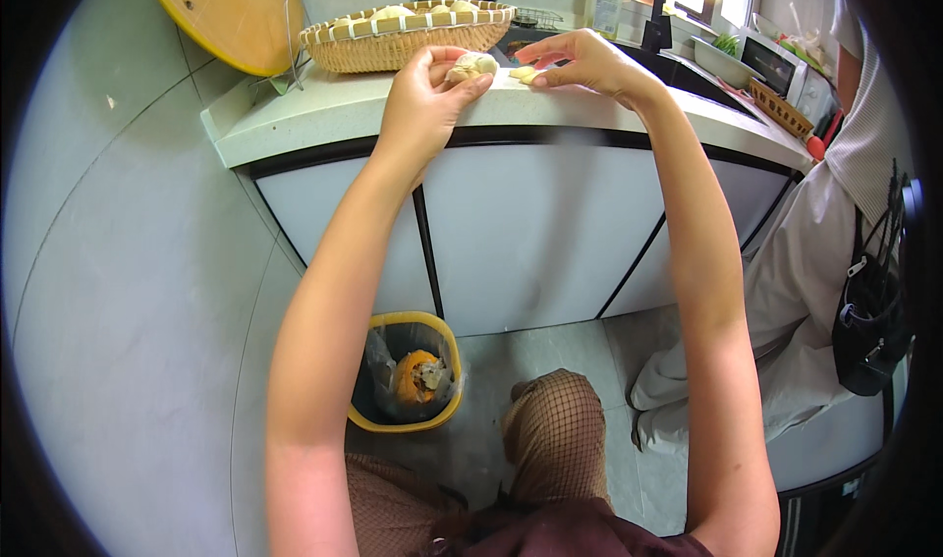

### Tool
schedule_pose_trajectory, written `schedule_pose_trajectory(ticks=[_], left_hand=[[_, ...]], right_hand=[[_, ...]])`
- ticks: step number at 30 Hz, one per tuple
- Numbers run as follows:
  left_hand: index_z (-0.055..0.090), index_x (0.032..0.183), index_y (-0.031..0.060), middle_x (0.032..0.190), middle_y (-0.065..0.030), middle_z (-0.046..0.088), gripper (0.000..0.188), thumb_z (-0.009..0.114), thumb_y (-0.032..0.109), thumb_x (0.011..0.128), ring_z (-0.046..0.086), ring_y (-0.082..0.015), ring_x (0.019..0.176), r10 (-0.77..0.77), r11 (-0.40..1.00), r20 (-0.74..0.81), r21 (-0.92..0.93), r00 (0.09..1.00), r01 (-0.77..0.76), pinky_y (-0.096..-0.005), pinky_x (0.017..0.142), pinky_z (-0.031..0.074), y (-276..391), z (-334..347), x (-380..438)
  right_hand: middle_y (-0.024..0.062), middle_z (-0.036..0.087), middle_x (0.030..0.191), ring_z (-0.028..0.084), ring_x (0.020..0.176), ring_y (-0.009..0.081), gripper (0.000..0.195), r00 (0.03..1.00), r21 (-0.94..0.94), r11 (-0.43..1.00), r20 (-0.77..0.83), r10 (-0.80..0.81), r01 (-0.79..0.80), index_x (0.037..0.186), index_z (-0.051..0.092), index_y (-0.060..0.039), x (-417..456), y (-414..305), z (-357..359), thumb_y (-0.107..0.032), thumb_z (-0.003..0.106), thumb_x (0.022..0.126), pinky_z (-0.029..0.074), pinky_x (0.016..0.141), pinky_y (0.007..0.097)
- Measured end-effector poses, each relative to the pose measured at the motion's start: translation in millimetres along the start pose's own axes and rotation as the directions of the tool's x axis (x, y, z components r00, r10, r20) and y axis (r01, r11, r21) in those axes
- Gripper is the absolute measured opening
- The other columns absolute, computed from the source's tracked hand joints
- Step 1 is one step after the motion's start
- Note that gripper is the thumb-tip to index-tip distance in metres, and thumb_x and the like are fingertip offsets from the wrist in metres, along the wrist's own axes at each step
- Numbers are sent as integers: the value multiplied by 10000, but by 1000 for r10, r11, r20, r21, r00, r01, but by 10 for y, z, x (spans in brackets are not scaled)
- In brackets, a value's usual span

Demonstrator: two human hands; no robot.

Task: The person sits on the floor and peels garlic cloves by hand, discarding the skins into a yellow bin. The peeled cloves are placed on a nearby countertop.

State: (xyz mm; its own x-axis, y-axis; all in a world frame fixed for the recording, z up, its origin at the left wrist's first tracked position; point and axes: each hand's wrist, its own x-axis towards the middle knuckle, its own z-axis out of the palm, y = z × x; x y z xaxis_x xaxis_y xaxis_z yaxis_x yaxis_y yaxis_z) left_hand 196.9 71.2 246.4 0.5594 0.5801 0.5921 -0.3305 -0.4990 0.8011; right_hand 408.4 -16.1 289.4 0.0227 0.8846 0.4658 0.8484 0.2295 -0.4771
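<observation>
A partly broken garlic bulb [465, 69] with pale papery skin is pinched between the thumb and fingers of my left hand [427, 93], just above the front of the white countertop [317, 115]. To its right, my right hand [589, 67] hovers low over the counter with thumb and fingers spread apart. Peeled garlic cloves [523, 73] lie at its thumb tip; whether the thumb touches them is unclear. Behind my left hand stands a woven bamboo basket [405, 50] holding several pale, round items, too partly hidden to name surely.
A yellow-rimmed trash bin [457, 380] with an orange rind inside stands on the floor. A round yellow board [228, 12] leans at the left wall. The black sink [685, 78] and a bottle [605, 4] sit behind. Another person [788, 262] with a black bag [873, 321] stands right.
</observation>
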Motion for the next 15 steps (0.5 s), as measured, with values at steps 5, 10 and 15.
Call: schedule_pose_trajectory(ticks=[5, 10, 15], left_hand=[[504, 1140, -36, 1034, -100, 618, 321, 596, 151, 896, 622, -137, 936, -134, 945, -57, -307, 989, 110, -215, 849, 513, -94, -216, -545], [541, 1071, 7, 921, -67, 617, 312, 572, 276, 916, 605, -96, 777, -207, 906, -36, -384, 978, 178, -217, 729, 518, -247, -414, -1018], [509, 1090, 41, 821, -28, 561, 311, 488, 320, 955, 533, -67, 672, -224, 945, -42, -255, 974, 207, -201, 549, 439, -323, -493, -1514]], right_hand=[[73, 679, 936, 616, 869, 124, 372, 907, 162, 979, -420, -42, 120, 1086, 652, -15, -213, -256, 162, -225, 705, 783, 469, 806, 260], [25, 582, 631, 510, 592, 68, 324, 949, 301, 954, -299, 102, -8, 854, 651, -10, -610, -881, 999, -333, 633, 861, 426, 553, 253], [87, 531, 529, 522, 508, 137, 429, 973, 386, 917, -159, 169, -96, 731, 560, 19, -751, -1012, 1886, -365, 525, 921, 427, 504, 308]])
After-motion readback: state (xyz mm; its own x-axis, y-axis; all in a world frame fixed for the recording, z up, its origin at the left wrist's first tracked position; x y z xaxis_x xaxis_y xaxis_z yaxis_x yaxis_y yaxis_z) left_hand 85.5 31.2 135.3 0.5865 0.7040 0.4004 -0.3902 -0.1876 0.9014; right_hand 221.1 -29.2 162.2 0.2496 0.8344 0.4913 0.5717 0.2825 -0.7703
